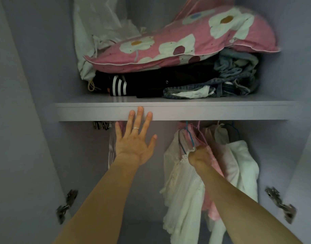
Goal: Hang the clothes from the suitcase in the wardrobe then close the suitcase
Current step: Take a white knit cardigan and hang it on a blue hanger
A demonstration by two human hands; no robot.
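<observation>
I look into the open wardrobe. My left hand point(134, 138) is raised with fingers spread straight, its fingertips in front of the edge of the shelf point(204, 111). My right hand point(199, 155) reaches in among the hanging clothes below the shelf; its fingers are buried in the fabric. It is against a pink garment point(212, 208) on a pink hanger point(200, 132), beside a cream lace top point(182, 187) on a blue hanger point(189, 136). A white fluffy garment point(242, 166) hangs to the right. The suitcase is out of view.
On the shelf lie a pink flowered pillow point(186, 43), dark folded clothes point(151, 85), denim point(235, 80) and a white bag point(98, 23). Empty metal hangers point(102, 125) bunch under the shelf at left. Door hinges point(66, 205) sit on both sides.
</observation>
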